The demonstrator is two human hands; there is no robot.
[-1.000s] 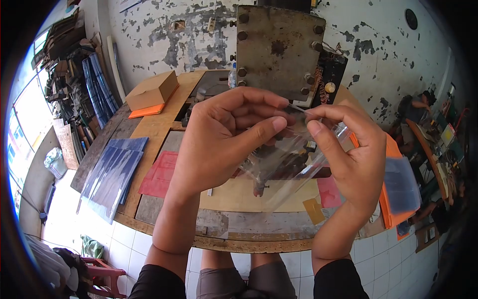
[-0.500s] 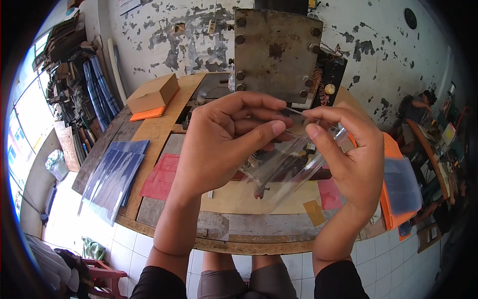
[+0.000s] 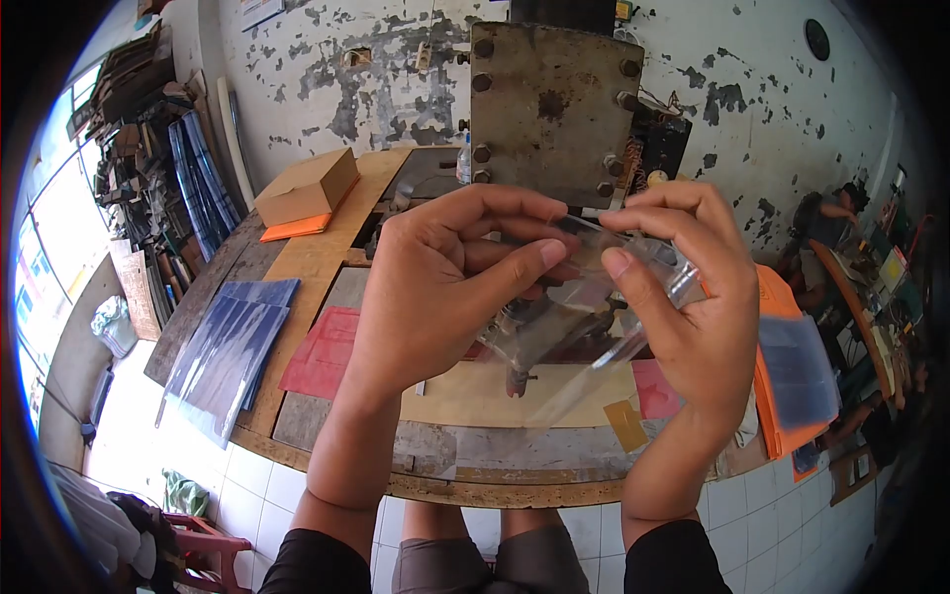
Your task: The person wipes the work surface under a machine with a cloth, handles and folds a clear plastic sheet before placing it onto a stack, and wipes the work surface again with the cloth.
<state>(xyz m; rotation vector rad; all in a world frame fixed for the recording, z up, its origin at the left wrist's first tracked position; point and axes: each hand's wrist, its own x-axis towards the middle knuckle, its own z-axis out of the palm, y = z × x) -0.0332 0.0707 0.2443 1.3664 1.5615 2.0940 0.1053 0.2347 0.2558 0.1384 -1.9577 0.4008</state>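
Note:
A clear plastic sleeve (image 3: 633, 342) hangs between my hands above the bench, its upper edge near my fingertips. My left hand (image 3: 450, 282) is closed on its left upper corner, thumb against the fingers. With the thumb and index finger, my right hand (image 3: 688, 272) grips the right side, the other fingers curled behind. The film is see-through, so its lower outline is hard to make out. Below it lie a pale yellow board (image 3: 465, 391) and a small metal part of the machine. A big metal press plate (image 3: 554, 109) with bolts stands right behind my hands.
To the left lie stacked clear bluish sheets (image 3: 223, 346), a red sheet (image 3: 322, 351) and a cardboard box (image 3: 307, 186) on orange sheets. Orange sheets with clear plastic (image 3: 797, 366) sit at the right. Another person (image 3: 836, 213) is at the far right.
My right fingers have lifted and spread a little, and the plastic's upper edge between the hands looks wider apart. My left hand stays nearly still; the view has shifted slightly.

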